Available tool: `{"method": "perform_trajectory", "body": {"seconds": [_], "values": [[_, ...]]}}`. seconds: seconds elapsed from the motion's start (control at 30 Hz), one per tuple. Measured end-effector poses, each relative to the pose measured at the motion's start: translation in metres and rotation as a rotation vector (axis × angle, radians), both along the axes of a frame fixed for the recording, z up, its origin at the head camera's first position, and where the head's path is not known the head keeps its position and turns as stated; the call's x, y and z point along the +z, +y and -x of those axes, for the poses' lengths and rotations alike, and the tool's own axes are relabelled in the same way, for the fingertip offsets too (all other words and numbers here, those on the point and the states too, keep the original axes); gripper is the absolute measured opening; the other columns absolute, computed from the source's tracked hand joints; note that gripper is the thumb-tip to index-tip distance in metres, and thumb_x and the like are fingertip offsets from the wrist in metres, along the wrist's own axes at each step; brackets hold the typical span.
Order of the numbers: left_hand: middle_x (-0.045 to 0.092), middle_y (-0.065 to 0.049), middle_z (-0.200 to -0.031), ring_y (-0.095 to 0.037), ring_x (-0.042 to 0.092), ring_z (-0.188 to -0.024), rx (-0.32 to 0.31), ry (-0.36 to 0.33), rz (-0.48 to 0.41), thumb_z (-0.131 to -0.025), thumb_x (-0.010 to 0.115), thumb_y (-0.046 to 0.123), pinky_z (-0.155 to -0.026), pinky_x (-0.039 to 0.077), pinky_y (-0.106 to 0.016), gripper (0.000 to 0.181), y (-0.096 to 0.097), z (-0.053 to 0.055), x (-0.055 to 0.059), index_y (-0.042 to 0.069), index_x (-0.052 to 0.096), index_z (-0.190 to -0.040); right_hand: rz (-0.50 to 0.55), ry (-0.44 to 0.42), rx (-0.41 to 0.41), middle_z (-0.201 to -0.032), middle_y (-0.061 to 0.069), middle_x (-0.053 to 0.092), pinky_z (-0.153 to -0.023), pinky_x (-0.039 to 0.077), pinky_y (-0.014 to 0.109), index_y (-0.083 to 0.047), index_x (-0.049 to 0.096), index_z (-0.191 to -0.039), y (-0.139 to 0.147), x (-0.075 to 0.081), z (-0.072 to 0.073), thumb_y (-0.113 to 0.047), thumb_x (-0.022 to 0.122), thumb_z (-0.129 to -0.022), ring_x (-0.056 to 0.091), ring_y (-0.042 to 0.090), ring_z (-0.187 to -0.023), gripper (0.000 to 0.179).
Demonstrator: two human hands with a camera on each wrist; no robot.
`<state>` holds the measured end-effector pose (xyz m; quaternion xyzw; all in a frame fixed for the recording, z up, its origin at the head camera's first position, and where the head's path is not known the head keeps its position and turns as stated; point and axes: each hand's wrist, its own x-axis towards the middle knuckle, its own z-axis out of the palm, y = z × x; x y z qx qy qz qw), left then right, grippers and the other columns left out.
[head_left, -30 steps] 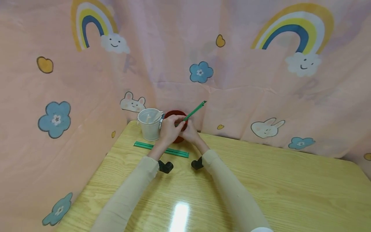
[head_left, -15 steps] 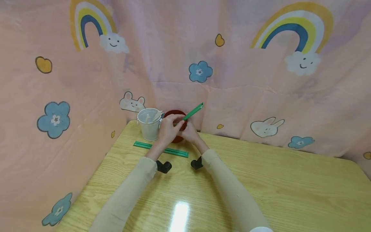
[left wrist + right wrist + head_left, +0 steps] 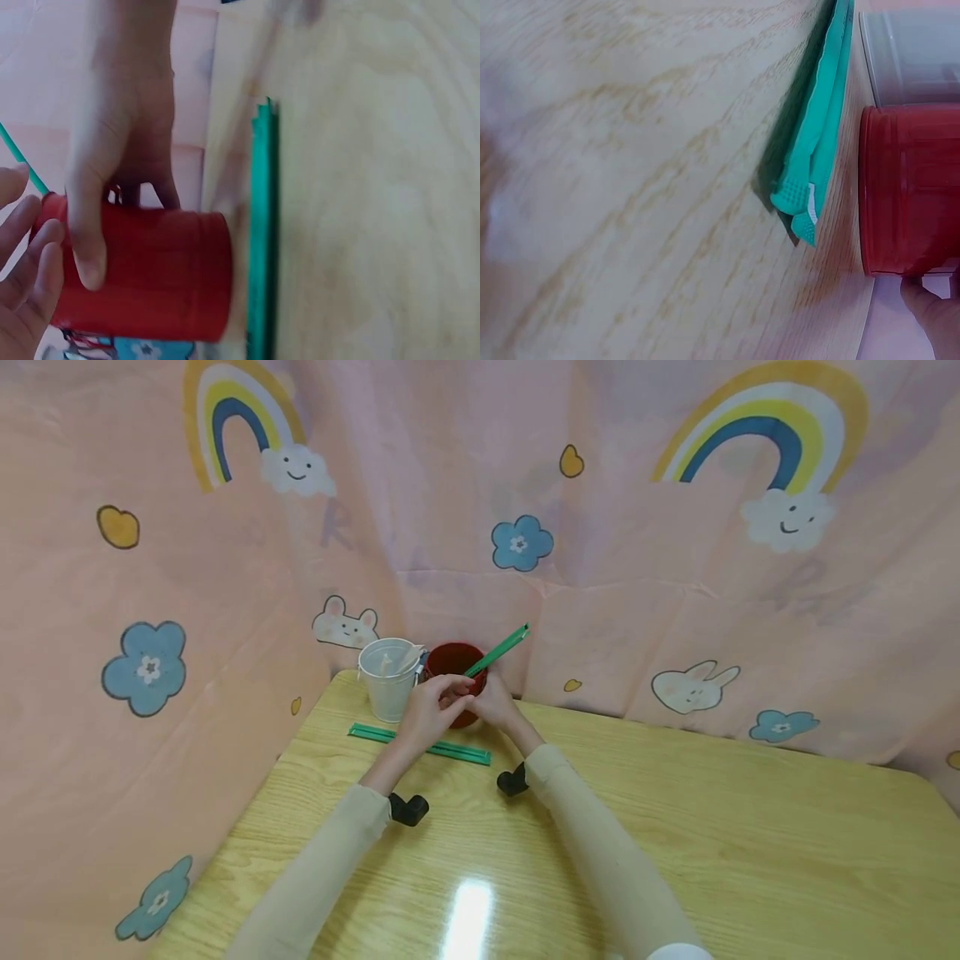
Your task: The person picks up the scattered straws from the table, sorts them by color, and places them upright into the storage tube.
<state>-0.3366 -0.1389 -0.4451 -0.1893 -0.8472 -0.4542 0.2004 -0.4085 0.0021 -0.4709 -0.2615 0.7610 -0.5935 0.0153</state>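
Note:
A small red metal bucket (image 3: 455, 660) stands at the back of the table. My right hand (image 3: 497, 703) grips its right side; in the left wrist view the thumb of the right hand (image 3: 127, 142) lies along the wall. A slim green packet (image 3: 502, 647) leans out over the rim toward the right, its lower end hidden inside. My left hand (image 3: 431, 710) is just in front of the bucket, with loosely bent fingers (image 3: 41, 274) near the rim and nothing visible between them. More green packets (image 3: 457, 752) lie on the table in front, partly behind the left forearm.
To the left of the red bucket stands a white bucket (image 3: 390, 693) with pale wooden-looking pieces (image 3: 408, 658) inside. A patterned pink cloth (image 3: 600, 635) hangs close behind the table's back edge. The wooden tabletop (image 3: 712, 835) stretches out to the right.
My left hand has let go of the green packet and drawn back toward me from the bucket's mouth. The packet now leans in the bucket. My right hand keeps its grip.

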Motion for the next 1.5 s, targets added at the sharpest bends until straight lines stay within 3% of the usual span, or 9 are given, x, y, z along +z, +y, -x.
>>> {"method": "perform_trajectory", "body": {"seconds": [0.1, 0.27, 0.47, 0.7, 0.97, 1.27, 1.5], "values": [[0.071, -0.011, -0.096, -0.021, 0.067, -0.081, -0.016, -0.033, 0.013, -0.088, 0.070, 0.013, -0.073, 0.058, -0.036, 0.023, -0.006, -0.002, -0.006, 0.004, 0.069, -0.109, 0.006, 0.016, -0.013, -0.137, 0.019, 0.046, -0.108, 0.041, 0.045, -0.002, 0.028, -0.142, -0.001, -0.012, 0.009, -0.001, 0.073, -0.078, 0.046, 0.031, -0.127, 0.078], [0.071, -0.011, -0.101, -0.022, 0.067, -0.083, -0.036, -0.091, 0.046, -0.087, 0.070, 0.013, -0.074, 0.058, -0.039, 0.024, -0.016, -0.006, -0.015, 0.004, 0.068, -0.110, 0.020, -0.005, -0.003, -0.141, 0.016, 0.044, -0.108, 0.041, 0.047, -0.004, 0.028, -0.144, -0.002, -0.012, 0.010, -0.003, 0.076, -0.078, 0.044, 0.030, -0.130, 0.081], [0.070, -0.011, -0.103, -0.021, 0.066, -0.088, -0.030, -0.191, 0.059, -0.087, 0.071, 0.014, -0.073, 0.058, -0.031, 0.027, -0.029, -0.012, -0.021, 0.006, 0.067, -0.113, 0.011, -0.021, -0.016, -0.140, 0.011, 0.046, -0.108, 0.041, 0.046, -0.009, 0.031, -0.143, -0.003, -0.014, 0.010, -0.007, 0.079, -0.077, 0.045, 0.027, -0.128, 0.082], [0.068, -0.018, -0.111, -0.025, 0.064, -0.092, -0.090, -0.293, 0.133, -0.086, 0.072, 0.010, -0.081, 0.056, -0.038, 0.032, -0.048, -0.017, -0.024, 0.001, 0.065, -0.116, 0.031, -0.021, -0.023, -0.136, 0.010, 0.051, -0.106, 0.043, 0.043, -0.010, 0.035, -0.141, -0.006, -0.015, 0.007, -0.009, 0.082, -0.074, 0.048, 0.025, -0.125, 0.081], [0.069, -0.013, -0.105, -0.024, 0.064, -0.091, -0.127, -0.298, 0.329, -0.081, 0.076, 0.013, -0.082, 0.054, -0.038, 0.033, -0.067, -0.020, -0.028, 0.002, 0.067, -0.112, 0.013, -0.036, -0.019, -0.136, 0.008, 0.051, -0.105, 0.045, 0.043, -0.012, 0.036, -0.140, -0.006, -0.011, 0.004, -0.010, 0.081, -0.075, 0.047, 0.024, -0.125, 0.079], [0.072, -0.008, -0.106, -0.024, 0.066, -0.100, -0.112, -0.301, 0.414, -0.083, 0.074, 0.009, -0.091, 0.053, -0.041, 0.027, -0.079, -0.027, -0.039, 0.004, 0.071, -0.109, -0.013, -0.090, 0.020, -0.138, 0.020, 0.049, -0.107, 0.042, 0.046, 0.001, 0.034, -0.142, -0.004, 0.018, -0.018, -0.007, 0.078, -0.077, 0.046, 0.034, -0.127, 0.079], [0.072, -0.008, -0.106, -0.028, 0.062, -0.106, -0.102, -0.238, 0.478, -0.085, 0.070, 0.004, -0.095, 0.049, -0.044, 0.021, -0.078, -0.026, -0.040, 0.006, 0.073, -0.106, 0.007, -0.056, 0.018, -0.136, 0.021, 0.050, -0.106, 0.043, 0.045, 0.002, 0.035, -0.140, -0.003, 0.023, -0.017, -0.007, 0.079, -0.076, 0.046, 0.034, -0.125, 0.078]]}}
